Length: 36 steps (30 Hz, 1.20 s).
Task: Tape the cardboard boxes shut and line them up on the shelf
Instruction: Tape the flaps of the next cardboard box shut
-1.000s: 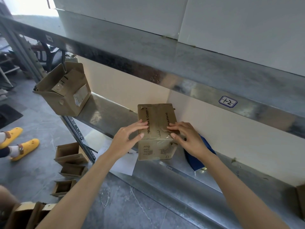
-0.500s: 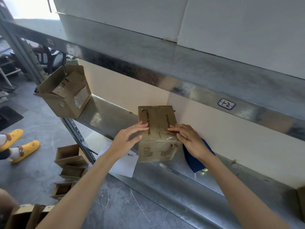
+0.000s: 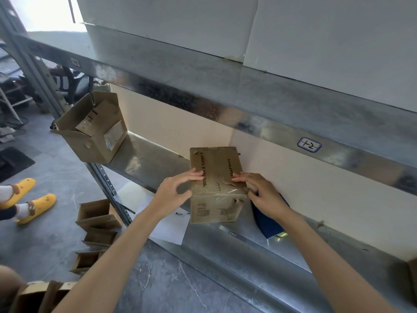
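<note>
Head view: two hands clasp a taped cardboard box on a metal shelf.

The closed cardboard box (image 3: 214,172) stands on the lower steel shelf (image 3: 149,159), its back against the beige wall. The left hand (image 3: 174,190) grasps its upper left edge – fingers on the lid, thumb down the side. The right hand (image 3: 264,193) grasps the upper right edge likewise, fingertips on wrinkled clear tape. An open carton (image 3: 94,136) sits at the shelf's left end – well apart. A dark blue object (image 3: 268,224) lies just right of the box.
</note>
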Available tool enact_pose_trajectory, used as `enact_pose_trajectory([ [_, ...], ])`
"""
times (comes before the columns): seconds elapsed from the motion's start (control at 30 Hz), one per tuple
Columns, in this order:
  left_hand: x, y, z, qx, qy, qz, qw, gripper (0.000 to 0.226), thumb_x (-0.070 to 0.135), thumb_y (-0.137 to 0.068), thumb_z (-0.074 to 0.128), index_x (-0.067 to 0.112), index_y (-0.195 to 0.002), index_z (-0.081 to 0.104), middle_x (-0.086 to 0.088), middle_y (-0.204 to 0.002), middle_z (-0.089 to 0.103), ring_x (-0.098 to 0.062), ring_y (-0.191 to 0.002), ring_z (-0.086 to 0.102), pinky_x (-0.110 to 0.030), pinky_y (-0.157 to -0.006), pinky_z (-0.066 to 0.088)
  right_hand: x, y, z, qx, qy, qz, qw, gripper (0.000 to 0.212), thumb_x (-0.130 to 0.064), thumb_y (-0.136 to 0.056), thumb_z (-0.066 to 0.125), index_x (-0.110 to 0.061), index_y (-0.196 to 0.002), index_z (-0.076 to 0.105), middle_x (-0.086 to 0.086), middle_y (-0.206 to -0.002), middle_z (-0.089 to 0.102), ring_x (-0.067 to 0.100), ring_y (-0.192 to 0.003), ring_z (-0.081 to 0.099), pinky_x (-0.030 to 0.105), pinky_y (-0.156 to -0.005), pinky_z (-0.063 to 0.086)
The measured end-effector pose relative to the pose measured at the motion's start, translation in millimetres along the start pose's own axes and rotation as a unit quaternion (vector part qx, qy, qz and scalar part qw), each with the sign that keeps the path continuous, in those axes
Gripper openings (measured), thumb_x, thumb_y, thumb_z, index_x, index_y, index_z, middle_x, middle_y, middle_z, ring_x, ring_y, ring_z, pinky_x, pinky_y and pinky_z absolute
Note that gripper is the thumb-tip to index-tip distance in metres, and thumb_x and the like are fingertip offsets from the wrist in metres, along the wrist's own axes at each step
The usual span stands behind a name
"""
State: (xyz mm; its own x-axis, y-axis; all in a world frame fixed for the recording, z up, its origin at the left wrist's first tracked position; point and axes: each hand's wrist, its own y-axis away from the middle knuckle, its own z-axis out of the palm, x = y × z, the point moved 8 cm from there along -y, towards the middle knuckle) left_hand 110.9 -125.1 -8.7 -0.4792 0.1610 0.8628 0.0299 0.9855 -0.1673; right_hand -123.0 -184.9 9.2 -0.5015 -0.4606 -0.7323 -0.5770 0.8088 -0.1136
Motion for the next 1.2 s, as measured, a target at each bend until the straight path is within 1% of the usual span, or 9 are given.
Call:
enact_pose_trajectory([
  [0.27,4,2,0,0.069,0.019,0.027,0.997,0.043,0.008,-0.085,0.052,0.032,-0.114,0.071,0.022,-0.127,0.064,0.003,-0.132,0.047,-0.042,-0.107,0.046,4,2,2,0.020,-0.040,0.005,0.999,0.053,0.012,-0.094,0.041,-0.028,-0.123,0.063,-0.017,-0.134,0.055,-0.004,-0.134,0.038,0.022,-0.113,0.030],
  [0.37,1,0,1,0.096,0.009,0.040,0.995,0.038,0.025,-0.083,0.050,0.029,-0.111,0.074,0.021,-0.125,0.066,0.001,-0.129,0.051,-0.052,-0.107,0.044,5,1,2,0.028,-0.038,0.012,0.999,0.046,0.003,-0.098,0.042,-0.032,-0.119,0.063,-0.021,-0.131,0.056,-0.005,-0.131,0.038,0.022,-0.110,0.031],
  [0.5,1,2,4,0.133,-0.003,0.046,0.990,0.034,0.027,-0.080,0.053,0.031,-0.105,0.075,0.022,-0.120,0.068,0.000,-0.126,0.054,-0.055,-0.106,0.042,1,0,2,0.055,-0.028,0.014,0.998,0.033,-0.009,-0.098,0.051,-0.037,-0.111,0.063,-0.030,-0.121,0.056,-0.006,-0.124,0.041,0.017,-0.101,0.032],
  [0.63,5,0,5,0.124,-0.013,0.049,0.991,0.027,0.036,-0.082,0.061,0.034,-0.106,0.072,0.023,-0.121,0.066,0.000,-0.127,0.052,-0.055,-0.106,0.041,-6,-7,3,0.073,0.043,0.022,0.996,0.014,-0.028,-0.095,0.060,-0.031,-0.107,0.064,-0.018,-0.113,0.060,0.001,-0.110,0.042,0.024,-0.088,0.039],
  [0.8,9,3,4,0.066,-0.101,0.054,0.991,0.062,0.070,-0.067,0.073,0.037,-0.119,0.064,0.027,-0.135,0.056,0.006,-0.135,0.040,-0.047,-0.112,0.034,-5,-4,2,0.028,0.025,0.008,0.999,0.031,-0.047,-0.089,0.063,-0.036,-0.117,0.064,-0.024,-0.131,0.052,-0.002,-0.128,0.038,0.039,-0.107,0.038],
  [0.9,6,4,-6,0.049,-0.093,0.056,0.993,0.064,0.068,-0.067,0.073,0.037,-0.121,0.063,0.027,-0.136,0.055,0.006,-0.136,0.039,-0.049,-0.113,0.033,-6,-3,9,-0.032,0.011,0.004,0.999,0.049,-0.053,-0.078,0.071,-0.041,-0.123,0.060,-0.029,-0.146,0.037,-0.005,-0.143,0.018,0.040,-0.118,0.022],
  [1.03,7,1,-18,0.019,-0.086,0.065,0.994,0.059,0.055,-0.069,0.080,0.032,-0.121,0.065,0.028,-0.135,0.054,0.007,-0.138,0.035,-0.042,-0.116,0.030,-9,-5,18,-0.054,0.008,-0.009,0.998,0.052,-0.052,-0.074,0.077,-0.044,-0.122,0.059,-0.028,-0.150,0.031,-0.004,-0.145,0.012,0.043,-0.121,0.019],
  [1.13,1,0,-31,0.028,-0.079,0.057,0.995,0.048,0.042,-0.072,0.081,0.031,-0.116,0.069,0.026,-0.134,0.057,0.005,-0.137,0.039,-0.043,-0.116,0.033,-20,-7,31,-0.046,0.035,-0.038,0.998,0.051,-0.056,-0.074,0.074,-0.039,-0.120,0.060,-0.025,-0.151,0.031,-0.004,-0.147,0.005,0.035,-0.119,0.009],
  [1.2,-3,2,-39,0.039,-0.069,0.056,0.995,0.042,0.035,-0.074,0.082,0.030,-0.113,0.070,0.023,-0.132,0.058,0.001,-0.130,0.048,-0.046,-0.111,0.040,-27,-7,37,-0.036,0.035,-0.038,0.998,0.052,-0.060,-0.076,0.070,-0.034,-0.120,0.061,-0.024,-0.151,0.033,-0.005,-0.146,0.008,0.027,-0.116,0.014],
])
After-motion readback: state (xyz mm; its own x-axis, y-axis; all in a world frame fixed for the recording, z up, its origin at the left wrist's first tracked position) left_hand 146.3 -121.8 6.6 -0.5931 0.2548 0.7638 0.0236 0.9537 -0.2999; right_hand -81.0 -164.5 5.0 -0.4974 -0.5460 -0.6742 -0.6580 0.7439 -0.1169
